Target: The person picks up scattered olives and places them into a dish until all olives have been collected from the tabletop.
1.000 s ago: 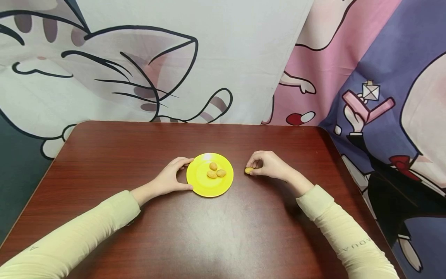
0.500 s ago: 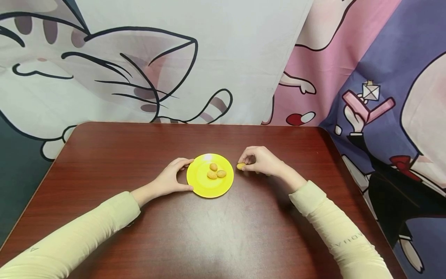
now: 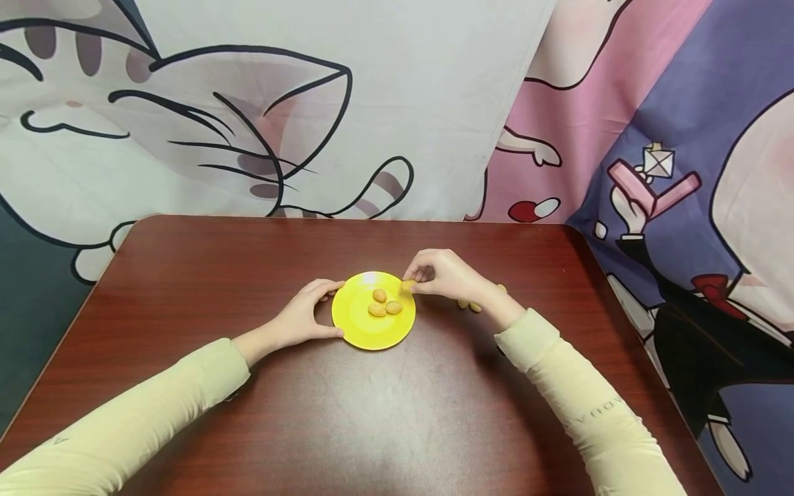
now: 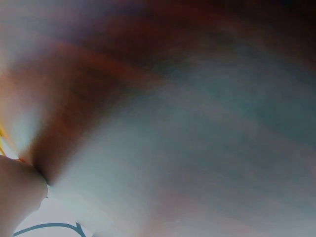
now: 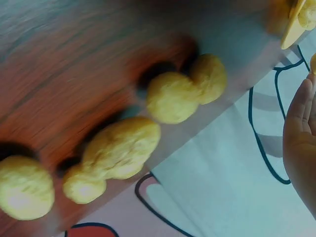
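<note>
The scene shows two hands, one left hand (image 3: 300, 315) and one right hand (image 3: 455, 279), in two sleeves (image 3: 155, 399). One plate (image 3: 356, 332) sits on one table (image 3: 372, 427). Three small yellow lumps (image 3: 376, 309) lie on the plate, and one held lump (image 3: 407, 285) is in the right hand. At least three loose lumps (image 3: 475, 307) lie on the right; overlap hides their exact number.

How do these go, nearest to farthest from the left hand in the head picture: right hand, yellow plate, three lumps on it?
1. Yellow plate, right by the left hand.
2. Three lumps, on the plate.
3. Right hand, over on the right.
</note>
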Demonstrator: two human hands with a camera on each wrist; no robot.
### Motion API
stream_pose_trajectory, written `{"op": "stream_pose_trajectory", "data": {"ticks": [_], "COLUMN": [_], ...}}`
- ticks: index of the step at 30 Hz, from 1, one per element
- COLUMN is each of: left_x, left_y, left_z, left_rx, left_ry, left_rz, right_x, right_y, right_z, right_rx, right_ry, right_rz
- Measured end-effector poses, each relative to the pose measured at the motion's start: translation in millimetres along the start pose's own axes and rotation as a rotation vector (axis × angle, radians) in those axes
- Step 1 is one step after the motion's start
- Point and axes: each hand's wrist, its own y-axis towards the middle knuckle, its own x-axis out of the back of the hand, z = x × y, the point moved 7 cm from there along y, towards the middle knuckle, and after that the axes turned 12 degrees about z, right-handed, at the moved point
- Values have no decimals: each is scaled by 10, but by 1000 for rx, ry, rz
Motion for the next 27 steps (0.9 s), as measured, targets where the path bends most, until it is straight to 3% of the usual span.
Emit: {"op": "stream_pose_trajectory", "data": {"ticks": [27], "left_x": [18], "left_y": [8], "left_z": [-7], "left_rx": [-9], "left_ry": [0], "left_rz": [-3], "right_x": [-364], "right_y": [530], "right_z": [254], "right_rx": [53], "right_ry": [25], "right_rz": [53]}}
